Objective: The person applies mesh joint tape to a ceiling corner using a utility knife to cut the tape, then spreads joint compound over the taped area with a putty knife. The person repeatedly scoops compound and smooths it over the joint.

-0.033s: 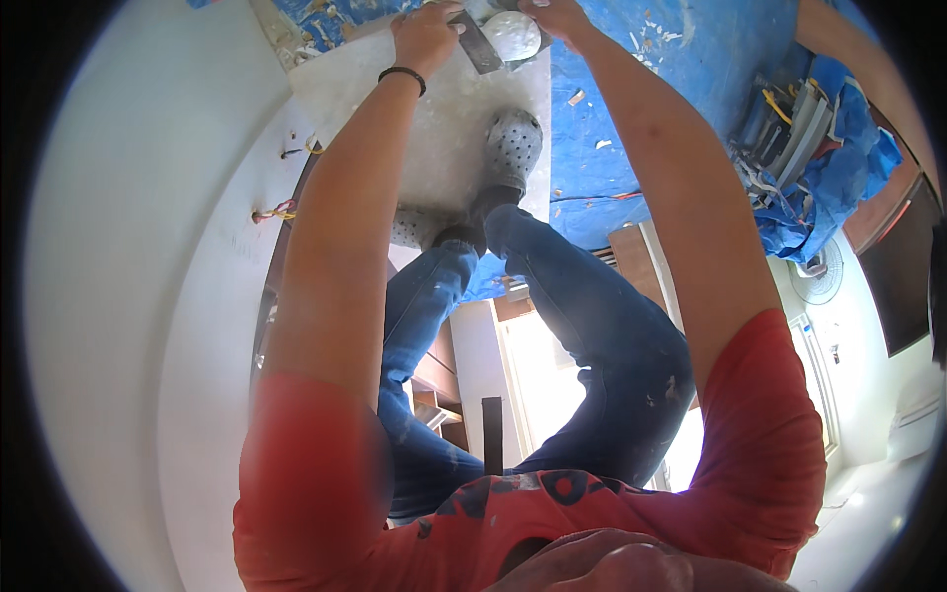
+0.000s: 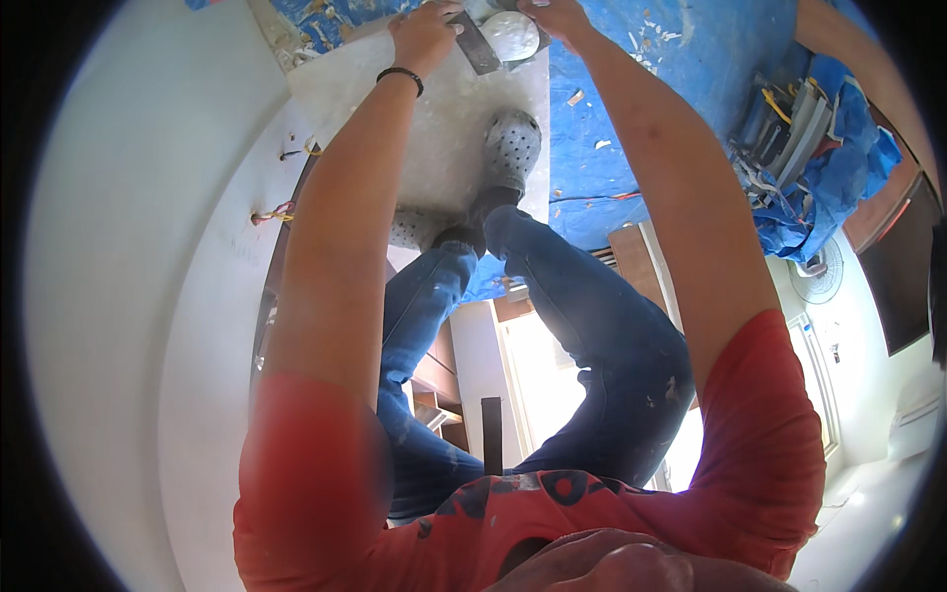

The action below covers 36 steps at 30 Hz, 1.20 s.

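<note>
At the top of the view, my left hand (image 2: 424,37) is closed on a putty knife with a flat, dark grey rectangular blade (image 2: 476,45). Close on its right, my right hand (image 2: 558,18) grips a second dark blade, mostly hidden beneath a rounded lump of white putty (image 2: 510,37). The left blade's edge lies beside the lump; whether they touch I cannot tell. Both tools are over the far end of a pale, dusty board (image 2: 434,128), and their handles are out of sight. A dark band circles my left wrist.
My feet in grey dotted clogs (image 2: 513,148) stand on the board. Blue sheeting (image 2: 602,138) strewn with scraps spreads to the right, with a pile of grey pieces (image 2: 799,138) on it. On the left rises a white wall (image 2: 128,296) with wires (image 2: 273,213) sticking out.
</note>
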Motion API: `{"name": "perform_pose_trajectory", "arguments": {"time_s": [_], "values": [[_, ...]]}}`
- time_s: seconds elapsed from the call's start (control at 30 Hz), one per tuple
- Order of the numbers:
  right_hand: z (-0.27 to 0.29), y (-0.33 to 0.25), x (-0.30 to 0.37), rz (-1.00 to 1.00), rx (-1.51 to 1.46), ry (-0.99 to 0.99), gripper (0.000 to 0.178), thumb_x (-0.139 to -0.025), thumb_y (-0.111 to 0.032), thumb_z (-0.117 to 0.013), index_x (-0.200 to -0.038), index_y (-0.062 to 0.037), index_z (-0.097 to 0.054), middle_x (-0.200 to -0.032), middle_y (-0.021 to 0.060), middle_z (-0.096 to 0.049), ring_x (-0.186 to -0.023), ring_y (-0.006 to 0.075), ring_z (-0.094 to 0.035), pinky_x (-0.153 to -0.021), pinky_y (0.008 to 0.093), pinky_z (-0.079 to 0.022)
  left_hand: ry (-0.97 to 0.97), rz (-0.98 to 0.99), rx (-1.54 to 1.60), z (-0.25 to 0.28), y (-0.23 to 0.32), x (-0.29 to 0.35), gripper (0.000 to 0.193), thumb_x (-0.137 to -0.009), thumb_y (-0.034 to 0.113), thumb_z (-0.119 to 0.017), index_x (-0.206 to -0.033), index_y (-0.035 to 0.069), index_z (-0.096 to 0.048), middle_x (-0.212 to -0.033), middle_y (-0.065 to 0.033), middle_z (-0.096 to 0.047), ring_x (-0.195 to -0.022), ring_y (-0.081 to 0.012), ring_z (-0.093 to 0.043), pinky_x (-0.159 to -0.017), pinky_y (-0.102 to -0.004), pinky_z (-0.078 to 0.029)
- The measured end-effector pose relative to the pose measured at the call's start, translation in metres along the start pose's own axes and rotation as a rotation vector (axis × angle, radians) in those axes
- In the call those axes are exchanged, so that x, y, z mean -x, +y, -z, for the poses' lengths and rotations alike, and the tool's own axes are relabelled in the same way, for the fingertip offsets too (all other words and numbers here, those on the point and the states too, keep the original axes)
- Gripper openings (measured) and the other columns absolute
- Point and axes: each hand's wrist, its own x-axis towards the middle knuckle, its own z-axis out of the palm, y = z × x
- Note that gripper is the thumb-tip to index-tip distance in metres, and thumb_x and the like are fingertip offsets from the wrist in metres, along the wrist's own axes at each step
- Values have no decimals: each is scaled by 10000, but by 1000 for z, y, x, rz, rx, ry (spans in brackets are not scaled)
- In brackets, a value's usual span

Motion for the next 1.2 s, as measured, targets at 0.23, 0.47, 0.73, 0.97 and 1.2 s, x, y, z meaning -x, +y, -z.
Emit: {"name": "perform_pose_trajectory", "arguments": {"time_s": [0.23, 0.47, 0.73, 0.97, 1.2], "values": [[32, -15, 18, 137, -60, 98, 431, -869, -346, -821, -1165, -41, -755, -1052, 172, -755, -919, 249, -707, -806, 417, -558, -131, 194, 175, 11, 24, -30, 268, -899, 186, -693, -1161, 130, -707, -1232, -43, -711, -1184, -313, -606, -1055, -527, -361], [78, -80, 125, -4, -259, -17, 322, -950, -341, -733, -1125, -70, -730, -1070, 56, -728, -968, 185, -653, -875, 381, -491, -78, 345, 516, 131, 92, 11, 266, -977, 181, -662, -1199, 37, -668, -1165, -122, -719, -1069, -250, -678, -889, -363, -520], [80, -230, 346, 140, -1105, -85, 282, -1033, -231, -602, -1272, -81, -591, -1199, 39, -673, -1046, 167, -660, -871, 376, -538, 193, 638, 1287, 379, 204, 158, 368, -1035, 131, -578, -1370, 54, -449, -1201, -131, -642, -1020, -234, -672, -821, -428, -630], [109, -440, 557, 267, -1492, -183, 398, -1031, -315, -499, -1319, -60, -598, -1290, 109, -674, -1169, 279, -662, -1033, 457, -525, 532, 535, 1343, 645, 358, 270, 475, -986, 88, -653, -1384, 15, -405, -1217, -152, -638, -1009, -239, -682, -830, -368, -621], [152, -579, 705, 412, -1405, -452, 463, -999, -422, -540, -1317, -93, -608, -1229, 97, -705, -1113, 298, -691, -978, 496, -553, 761, 314, 1468, 781, 461, 374, 391, -951, 49, -663, -1317, 53, -526, -1194, -89, -678, -1074, -210, -671, -907, -394, -561]]}}
